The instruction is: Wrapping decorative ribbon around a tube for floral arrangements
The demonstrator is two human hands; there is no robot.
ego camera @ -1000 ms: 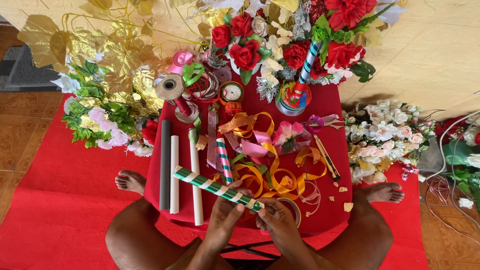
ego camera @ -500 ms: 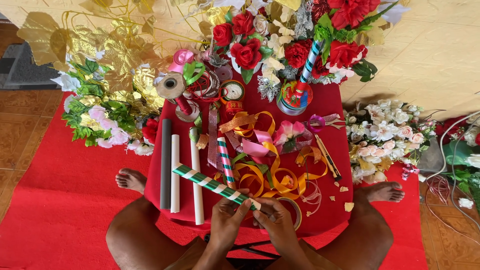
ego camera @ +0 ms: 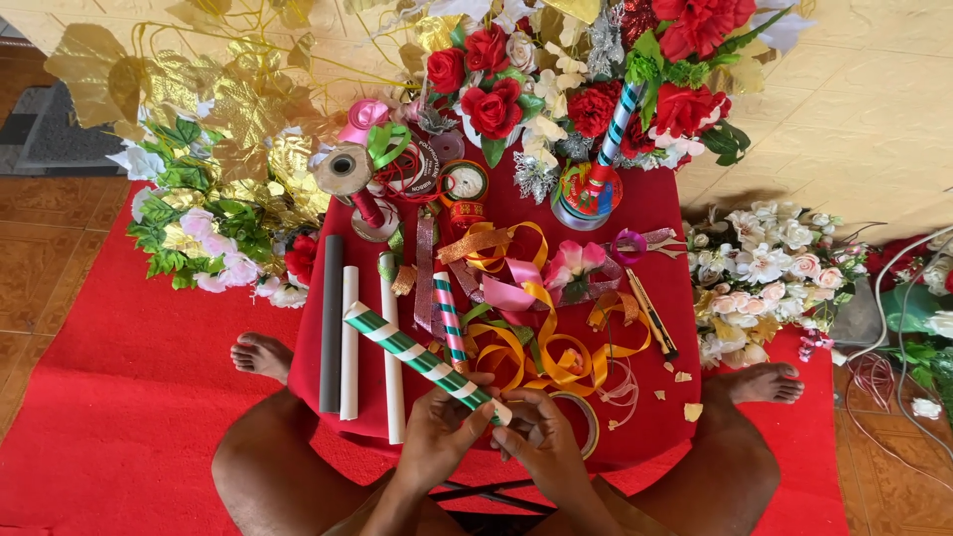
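Grip of both hands closes on the near end of the green-and-white striped tube (ego camera: 422, 359): left hand (ego camera: 444, 437) steadies it from below, right hand (ego camera: 541, 442) pinches the tip, keeping the tube angled just above the red surface (ego camera: 655, 213) beside the plain tubes (ego camera: 347, 342)

Between my hands I see a tube (ego camera: 422, 359) wrapped in glossy green foil and matt white bands. Just left of my left hand (ego camera: 444, 437) lie smooth matt tubes (ego camera: 348, 342), white and grey. Above my right hand (ego camera: 544, 447), satiny ribbons (ego camera: 536, 342) shine on the red cloth (ego camera: 655, 328).
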